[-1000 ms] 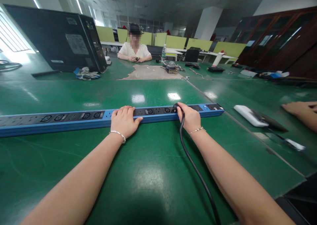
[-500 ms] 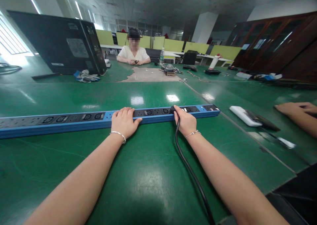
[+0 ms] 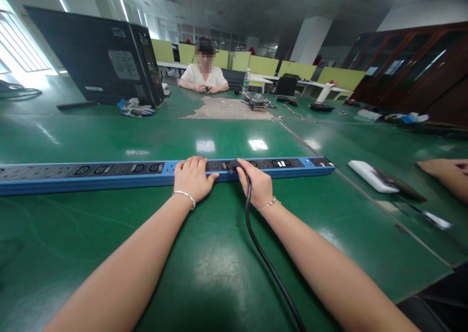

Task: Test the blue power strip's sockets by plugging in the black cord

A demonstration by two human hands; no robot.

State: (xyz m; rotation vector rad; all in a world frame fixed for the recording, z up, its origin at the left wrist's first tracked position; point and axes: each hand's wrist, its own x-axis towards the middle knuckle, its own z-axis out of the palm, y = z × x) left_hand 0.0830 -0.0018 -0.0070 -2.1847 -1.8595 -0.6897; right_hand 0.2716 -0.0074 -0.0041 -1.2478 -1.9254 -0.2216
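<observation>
A long blue power strip with black socket panels lies across the green table in front of me. My left hand rests over it near the middle, fingers curved across its top and thumb out to the side. In my right hand is a black plug, pinched at the sockets just right of my left hand. I cannot tell whether its pins are in a socket. From the plug a black cable runs down toward the bottom edge.
Right of the strip's end lies a white device, with another person's hand beyond it. A black computer case and gloves stand at back left. Across the table a person sits near a bottle.
My right hand has moved left along the strip with the plug, closer to my left hand. My left hand keeps its place on the strip. The view has shifted slightly.
</observation>
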